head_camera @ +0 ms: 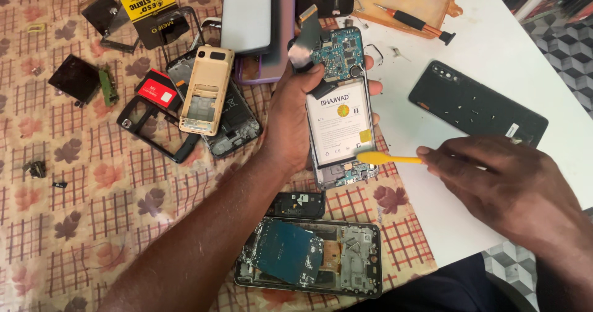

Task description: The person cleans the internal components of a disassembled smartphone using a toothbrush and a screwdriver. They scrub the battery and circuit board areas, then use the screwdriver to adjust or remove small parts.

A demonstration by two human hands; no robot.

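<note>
Presently: left hand (290,124) closed round an opened phone (341,111) — battery (340,127) and circuit board (336,53) exposed, held above the patterned cloth (92,213) | right hand (494,182) pinching a yellow pry tool (386,159) — tip touching the battery's lower edge.

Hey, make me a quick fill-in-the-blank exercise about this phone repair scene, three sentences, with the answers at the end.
1. The left hand holds an opened phone whose white ____ is exposed.
2. The right hand holds a tool whose colour is ____.
3. The dark back cover lies on the ____ table, not on the patterned cloth.

Missing words: battery; yellow; white
</note>
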